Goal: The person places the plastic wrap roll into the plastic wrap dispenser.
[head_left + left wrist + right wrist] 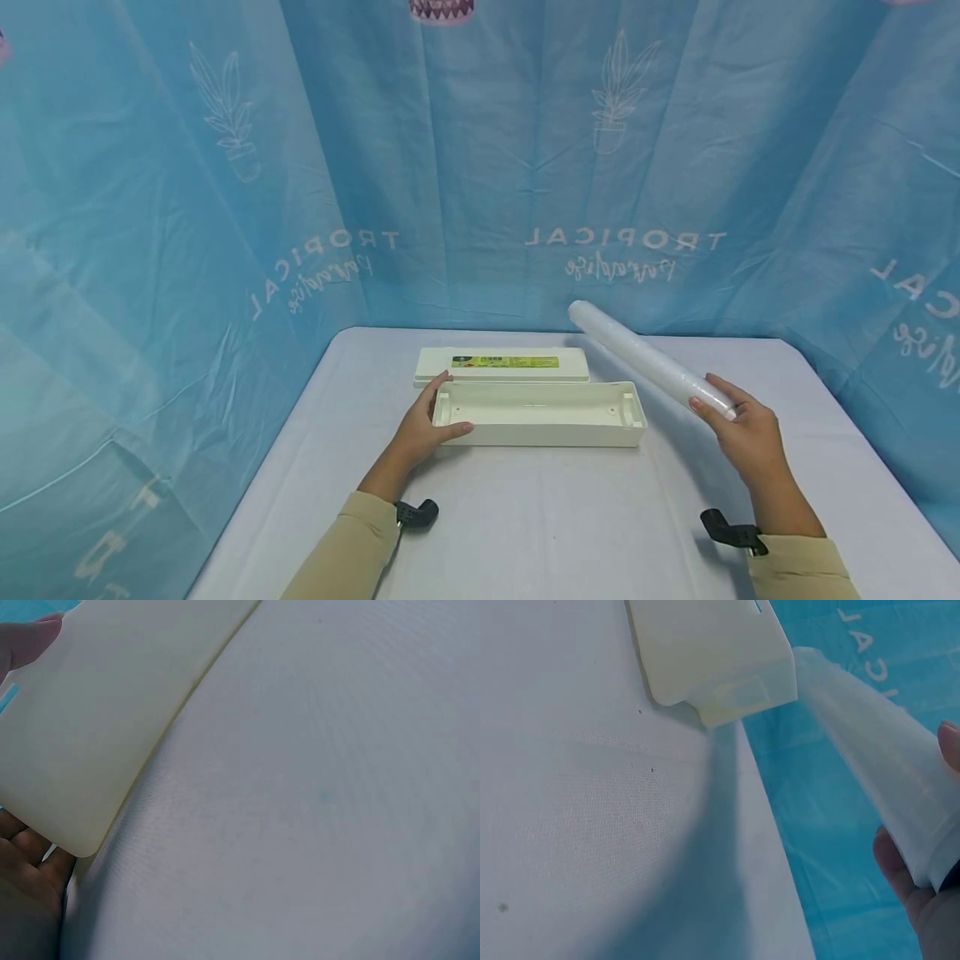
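While one translucent roll [651, 360] is gripped by the right hand [752, 432], centre right, one box [543, 436] is held by the left hand [422, 429], centre; one lid [510, 374] is seen behind, its label [505, 362] illegible.

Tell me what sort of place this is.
Probably a makeshift filming booth rather than a lived-in room, though I can't be sure: a blue printed curtain encloses the back and sides of a white table, and the person wears black wrist devices.
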Action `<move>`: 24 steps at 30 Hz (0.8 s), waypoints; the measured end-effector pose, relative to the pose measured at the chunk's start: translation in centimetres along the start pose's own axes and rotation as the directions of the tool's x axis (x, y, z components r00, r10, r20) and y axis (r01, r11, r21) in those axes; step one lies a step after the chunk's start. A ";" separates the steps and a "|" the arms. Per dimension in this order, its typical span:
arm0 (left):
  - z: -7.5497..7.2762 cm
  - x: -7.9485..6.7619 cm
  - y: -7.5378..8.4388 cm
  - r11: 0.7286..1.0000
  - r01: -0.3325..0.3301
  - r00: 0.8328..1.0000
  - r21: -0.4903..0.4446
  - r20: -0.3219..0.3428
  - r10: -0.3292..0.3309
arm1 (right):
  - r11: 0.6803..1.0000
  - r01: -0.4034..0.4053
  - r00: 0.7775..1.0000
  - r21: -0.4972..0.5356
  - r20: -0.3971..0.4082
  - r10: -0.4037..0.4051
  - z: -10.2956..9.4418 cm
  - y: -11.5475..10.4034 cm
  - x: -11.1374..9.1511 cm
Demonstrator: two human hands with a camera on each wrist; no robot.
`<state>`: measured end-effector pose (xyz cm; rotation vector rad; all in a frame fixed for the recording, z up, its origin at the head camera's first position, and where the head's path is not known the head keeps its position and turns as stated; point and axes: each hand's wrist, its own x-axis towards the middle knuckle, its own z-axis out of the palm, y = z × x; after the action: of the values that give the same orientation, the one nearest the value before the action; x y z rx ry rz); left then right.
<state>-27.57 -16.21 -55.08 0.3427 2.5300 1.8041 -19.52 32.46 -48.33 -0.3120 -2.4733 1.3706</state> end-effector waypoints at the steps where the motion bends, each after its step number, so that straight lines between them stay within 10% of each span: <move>1: 0.0 0.0 0.0 1.000 0.000 1.000 -0.006 0.000 0.000 | 1.000 0.004 1.000 0.003 0.000 -0.004 0.0 0.0 0.0; 24: 0.0 0.2 -0.3 1.000 0.001 1.000 -0.028 0.003 -0.001 | 0.997 0.072 0.997 0.028 0.018 -0.072 0.2 -0.2 0.1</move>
<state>-27.78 -16.31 -55.31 0.3424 2.5003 1.8349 -19.73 32.21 -48.22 -0.2026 -2.4532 1.3829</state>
